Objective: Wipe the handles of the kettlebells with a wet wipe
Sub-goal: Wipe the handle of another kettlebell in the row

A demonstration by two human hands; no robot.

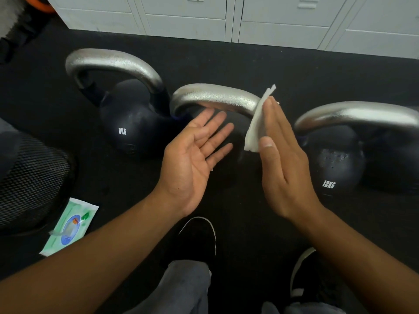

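Looking down from the head camera, two bare forearms reach over a black rubber floor (238,64) toward a row of three black kettlebells with silver handles.

The left hand (195,159) hangs palm up, fingers straight and spread, holding nothing; its fingertips lie just under the middle handle (215,97) and hide much of the middle kettlebell's body (238,132).

The right hand (285,164) stands edge-on with fingers straight and together. A white wet wipe (258,123) is held flat between its thumb and fingers, and the wipe touches the right end of the middle handle, covering that end of it.

To the left sits the 8KG kettlebell (129,130), its tall handle (113,62) arching toward the far side. To the right sits the 12KG kettlebell (335,159); its handle (358,114) runs off the right edge of the picture, and the right hand blocks part of its left side.

Along the far edge of the floor stands a row of white metal lockers (226,17). Something orange (38,3) shows in the far left corner.

At the near left of the floor lies a green and white wet wipe packet (70,225), partly covered by the left forearm. Beside it, at the left edge, is a black mesh object (29,182); what it is cannot be told.

Near the bottom edge are the person's grey trouser legs (186,288) and two black shoes with white soles, the left shoe (199,236) and the right shoe (313,273), both partly hidden by the forearms.
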